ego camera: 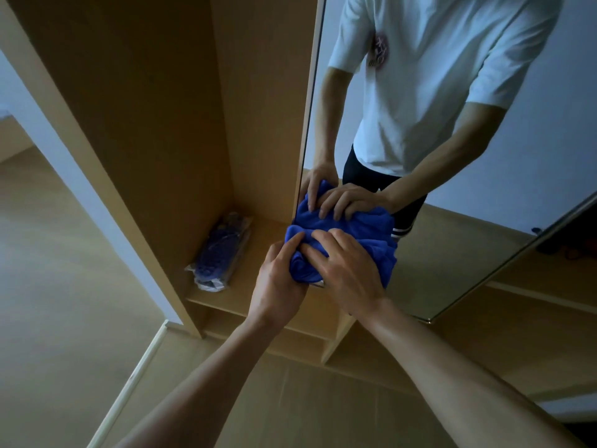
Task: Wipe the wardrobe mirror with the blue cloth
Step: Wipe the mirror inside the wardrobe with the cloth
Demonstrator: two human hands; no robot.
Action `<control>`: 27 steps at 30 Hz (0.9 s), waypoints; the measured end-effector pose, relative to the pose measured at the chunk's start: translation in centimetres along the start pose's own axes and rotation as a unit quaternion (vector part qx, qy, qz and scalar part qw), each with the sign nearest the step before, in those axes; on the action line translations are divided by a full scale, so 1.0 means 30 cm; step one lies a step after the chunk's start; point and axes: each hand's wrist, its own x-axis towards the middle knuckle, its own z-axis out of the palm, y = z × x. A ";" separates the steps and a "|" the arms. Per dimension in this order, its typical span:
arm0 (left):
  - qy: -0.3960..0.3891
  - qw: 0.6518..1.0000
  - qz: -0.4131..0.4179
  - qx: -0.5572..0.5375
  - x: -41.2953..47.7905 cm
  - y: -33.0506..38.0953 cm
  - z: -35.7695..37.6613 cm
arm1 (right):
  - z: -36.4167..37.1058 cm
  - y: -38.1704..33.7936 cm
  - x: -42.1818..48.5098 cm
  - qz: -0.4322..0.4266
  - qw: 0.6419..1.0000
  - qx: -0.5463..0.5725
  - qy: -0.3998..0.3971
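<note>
A dim room with pale floor point(64, 253) and an open wardrobe whose shelf point(258, 253) lies left of the mirror point(436, 253), carrying a plastic-wrapped packet point(219, 250). Just off the mirror's left edge, your left grip point(281, 273) pinches the cloth point(295, 236) between thumb and curled fingers. The cloth sits wadded low against the glass at that edge. Your right grip point(349, 270) lies on top of it, fingers bent over the folds and holding them. The wad looks too bunched to wipe well: flatten it into a pad, press evenly, and run overlapping strokes rightward across the mirror.
</note>
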 end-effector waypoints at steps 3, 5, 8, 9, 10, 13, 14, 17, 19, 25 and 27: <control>0.012 1.000 0.014 -0.003 0.027 0.067 -0.044 | -0.079 0.018 0.058 -0.003 1.000 -0.003 0.019; 0.022 0.999 0.029 -0.005 0.043 0.119 -0.077 | -0.141 0.032 0.097 -0.011 0.999 -0.014 0.027; 0.038 0.998 0.050 -0.008 0.066 0.192 -0.126 | -0.227 0.052 0.158 -0.018 0.999 -0.032 0.037; 0.043 0.997 0.057 -0.009 0.074 0.221 -0.144 | -0.260 0.059 0.180 -0.020 0.998 -0.038 0.042; 0.048 0.997 0.066 -0.010 0.083 0.252 -0.162 | -0.292 0.068 0.202 -0.022 0.998 -0.043 0.046; 0.064 0.994 0.088 -0.015 0.109 0.344 -0.218 | -0.386 0.093 0.267 -0.020 0.997 -0.053 0.055; 0.068 0.993 0.094 -0.016 0.115 0.376 -0.236 | -0.418 0.100 0.287 -0.020 0.997 -0.058 0.056; 0.081 0.989 0.120 -0.018 0.130 0.472 -0.293 | -0.514 0.119 0.345 -0.023 0.996 -0.070 0.057; 0.088 0.987 0.134 -0.015 0.145 0.532 -0.329 | -0.572 0.134 0.385 -0.024 0.995 -0.078 0.061; 0.105 0.980 0.169 -0.010 0.189 0.675 -0.420 | -0.712 0.171 0.493 -0.025 0.990 -0.101 0.091; 0.112 0.977 0.179 -0.013 0.206 0.717 -0.447 | -0.750 0.188 0.526 -0.028 0.987 -0.113 0.106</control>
